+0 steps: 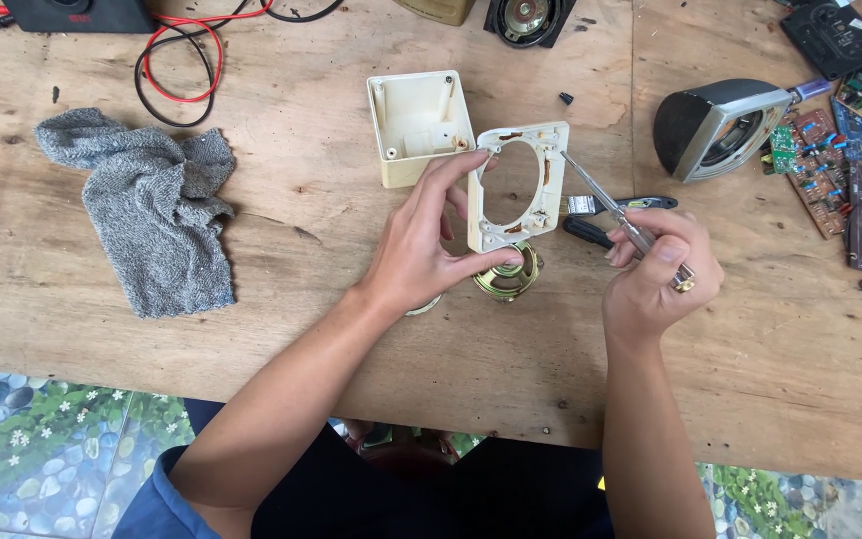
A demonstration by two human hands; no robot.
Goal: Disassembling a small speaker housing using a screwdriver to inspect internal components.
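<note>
Above the wooden table [281, 299], left grip [421, 245] clamps a cream plastic frame [516, 185], right grip [660, 274] a screwdriver [606, 205].

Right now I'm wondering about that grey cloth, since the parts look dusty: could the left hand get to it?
Probably not at once: the left hand is gripping the cream plastic frame. The bare table between it and the grey cloth leaves the path free.

cream shells 2 [419, 125] [517, 185] | cloths 1 [147, 205] | hands 2 [421, 245] [655, 274] (both gripping)
</note>
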